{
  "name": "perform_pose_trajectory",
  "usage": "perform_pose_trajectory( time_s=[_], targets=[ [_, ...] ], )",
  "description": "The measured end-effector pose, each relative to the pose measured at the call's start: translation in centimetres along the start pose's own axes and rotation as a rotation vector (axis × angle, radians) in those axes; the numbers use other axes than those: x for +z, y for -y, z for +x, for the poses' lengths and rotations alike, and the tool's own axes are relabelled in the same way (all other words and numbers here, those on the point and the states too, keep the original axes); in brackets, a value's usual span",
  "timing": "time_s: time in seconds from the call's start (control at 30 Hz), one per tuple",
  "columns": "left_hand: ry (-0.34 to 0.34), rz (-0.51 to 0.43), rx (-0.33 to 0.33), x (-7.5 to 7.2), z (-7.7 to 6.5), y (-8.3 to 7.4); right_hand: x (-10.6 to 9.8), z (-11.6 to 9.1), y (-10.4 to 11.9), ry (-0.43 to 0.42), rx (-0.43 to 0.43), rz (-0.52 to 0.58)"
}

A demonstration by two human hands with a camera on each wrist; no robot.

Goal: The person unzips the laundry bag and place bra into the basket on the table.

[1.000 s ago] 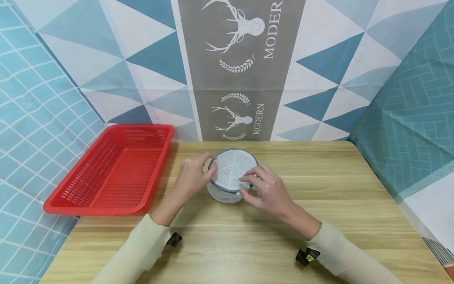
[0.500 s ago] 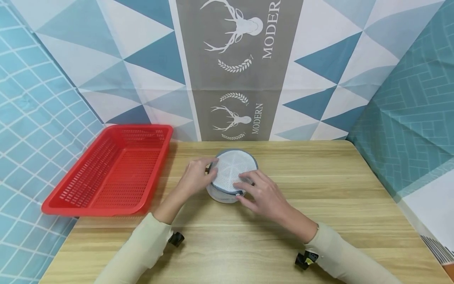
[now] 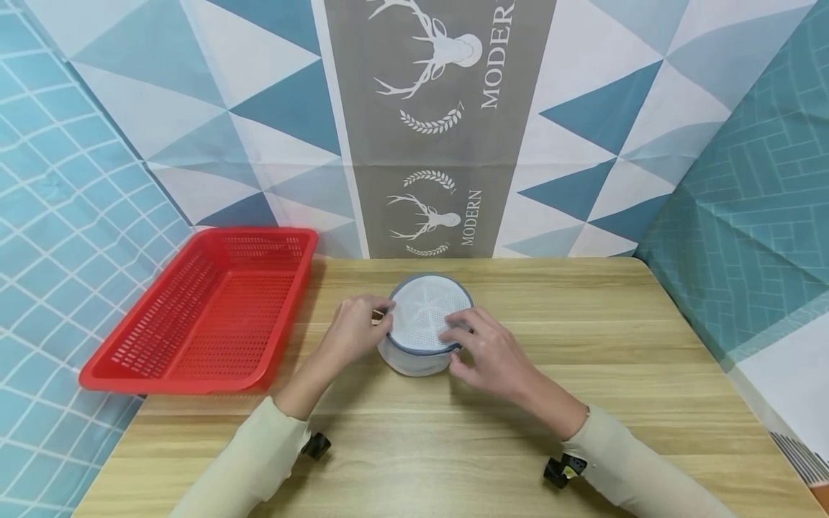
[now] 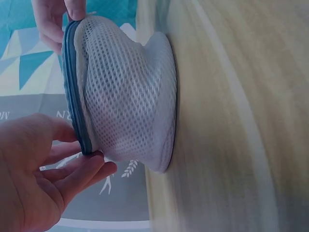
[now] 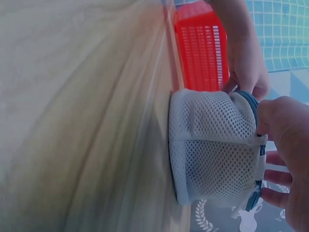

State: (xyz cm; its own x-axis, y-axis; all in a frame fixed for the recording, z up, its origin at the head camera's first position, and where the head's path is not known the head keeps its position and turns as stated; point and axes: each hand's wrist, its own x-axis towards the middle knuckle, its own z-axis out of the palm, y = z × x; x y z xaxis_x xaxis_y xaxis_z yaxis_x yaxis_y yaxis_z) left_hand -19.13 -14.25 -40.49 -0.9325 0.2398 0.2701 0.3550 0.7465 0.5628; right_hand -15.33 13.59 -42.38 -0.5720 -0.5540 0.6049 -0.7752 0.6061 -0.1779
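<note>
A round mesh laundry bag (image 3: 422, 313) of white netting stands upright on the table, its flat top facing up. A blue-grey zipper (image 4: 73, 89) runs around the top edge; in the left wrist view the netting wall sags inward below it. My left hand (image 3: 352, 329) pinches the top edge on the left side, thumb and fingers on either side of the zipper. At the front right of the same edge, my right hand (image 3: 490, 354) pinches the zipper band between thumb and fingers, its fingertips lying over the top. The right wrist view shows a white strip down the bag's side (image 5: 217, 150).
A red perforated plastic basket (image 3: 275, 338) stands at the left of the wooden table (image 3: 583, 345). Behind the table hangs a patterned backdrop (image 3: 440, 144) with triangles and deer heads. Both sleeves carry small black wrist cameras.
My right hand has shifted slightly right along the zipper edge. My left fingertips have come a little nearer along the rim, and the bag's front wall shows more below the top.
</note>
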Motion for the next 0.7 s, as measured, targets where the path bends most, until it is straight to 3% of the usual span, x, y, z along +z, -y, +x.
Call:
perform_pose_trajectory(
  time_s=[0.37, 0.6, 0.7],
  targets=[
    [-0.043, 0.02, 0.03, 0.4, -0.7, -0.1, -0.3, 0.0, -1.1, -0.018, -0.023, 0.02],
    [-0.115, 0.016, 0.028, 0.2, 0.2, -0.1, -0.4, 0.7, 0.0, -0.033, -0.164, -0.1],
    [-0.087, -0.017, 0.052, 0.3, 1.0, -0.1, 0.0, 0.8, 0.4, -0.011, -0.199, -0.15]
  ],
)
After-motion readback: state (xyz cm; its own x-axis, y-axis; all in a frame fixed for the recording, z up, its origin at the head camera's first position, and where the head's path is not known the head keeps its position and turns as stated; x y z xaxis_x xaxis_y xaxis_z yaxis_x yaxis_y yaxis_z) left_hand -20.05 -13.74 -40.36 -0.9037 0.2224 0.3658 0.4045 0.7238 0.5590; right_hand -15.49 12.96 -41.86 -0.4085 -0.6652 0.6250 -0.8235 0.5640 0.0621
